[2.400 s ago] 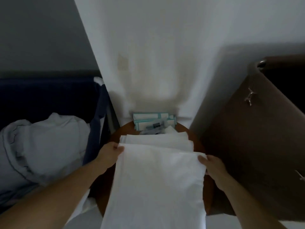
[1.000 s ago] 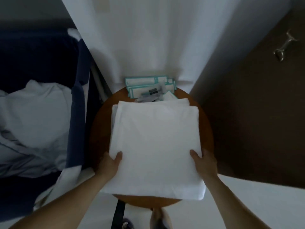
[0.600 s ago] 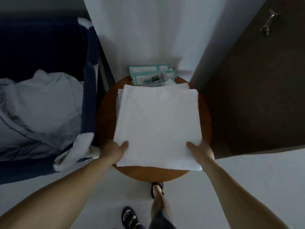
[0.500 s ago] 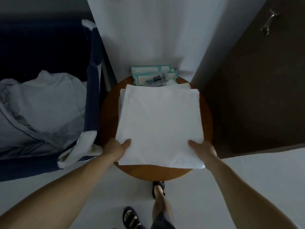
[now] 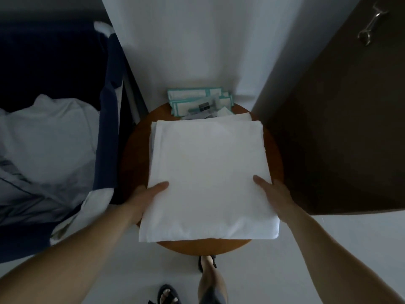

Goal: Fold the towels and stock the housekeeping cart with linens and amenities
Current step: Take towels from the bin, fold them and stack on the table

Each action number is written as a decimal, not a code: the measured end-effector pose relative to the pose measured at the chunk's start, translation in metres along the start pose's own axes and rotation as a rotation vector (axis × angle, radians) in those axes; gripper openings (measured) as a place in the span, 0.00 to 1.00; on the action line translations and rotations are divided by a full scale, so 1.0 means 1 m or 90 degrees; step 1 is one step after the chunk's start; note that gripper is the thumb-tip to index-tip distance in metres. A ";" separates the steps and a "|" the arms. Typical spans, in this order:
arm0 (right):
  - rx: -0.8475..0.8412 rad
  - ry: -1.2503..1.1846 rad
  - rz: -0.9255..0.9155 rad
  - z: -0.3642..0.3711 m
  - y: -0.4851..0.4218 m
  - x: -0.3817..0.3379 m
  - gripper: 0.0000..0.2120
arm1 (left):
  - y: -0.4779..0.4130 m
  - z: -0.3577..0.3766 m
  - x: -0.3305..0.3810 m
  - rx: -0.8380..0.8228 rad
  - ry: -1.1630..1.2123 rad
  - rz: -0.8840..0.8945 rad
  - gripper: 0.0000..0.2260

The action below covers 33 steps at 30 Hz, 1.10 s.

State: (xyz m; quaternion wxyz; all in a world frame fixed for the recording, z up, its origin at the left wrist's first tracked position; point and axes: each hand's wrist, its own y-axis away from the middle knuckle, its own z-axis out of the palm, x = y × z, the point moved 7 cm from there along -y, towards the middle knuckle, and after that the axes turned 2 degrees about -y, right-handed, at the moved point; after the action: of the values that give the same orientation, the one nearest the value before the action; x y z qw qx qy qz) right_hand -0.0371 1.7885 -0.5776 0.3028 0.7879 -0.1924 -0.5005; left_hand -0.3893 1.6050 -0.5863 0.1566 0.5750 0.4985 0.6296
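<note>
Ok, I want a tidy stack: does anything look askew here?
Yes. The top towel, gripped by the left hand and right hand, overhangs the round table's near rim. The towel beneath peeks out along its left and far edges, so the stack isn't squared.

Dim, underexposed view with a cool blue-grey cast, folded white towel the brightest surface, dark brown door and navy fabric near black in shadow, faint glint on metal handle, wide-angle bending at edges, soft detail throughout.
</note>
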 end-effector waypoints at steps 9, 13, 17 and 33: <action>-0.072 -0.082 -0.109 0.024 -0.021 -0.059 0.22 | -0.025 0.012 0.056 0.045 0.063 0.137 0.22; -0.062 -0.009 -0.224 0.015 0.000 -0.092 0.24 | 0.004 0.004 0.069 0.066 0.113 0.251 0.14; -0.058 -0.036 -0.266 0.008 0.000 -0.117 0.19 | 0.012 -0.004 0.073 0.076 0.132 0.294 0.14; -0.150 0.037 0.030 0.006 -0.003 -0.014 0.14 | 0.005 0.000 -0.016 0.149 -0.088 0.059 0.31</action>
State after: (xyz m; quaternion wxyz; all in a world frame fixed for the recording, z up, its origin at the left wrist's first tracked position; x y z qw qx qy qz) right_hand -0.0483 1.7974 -0.5723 0.4105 0.7561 -0.1416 -0.4896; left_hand -0.3826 1.5905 -0.5910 0.0933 0.6536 0.5293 0.5329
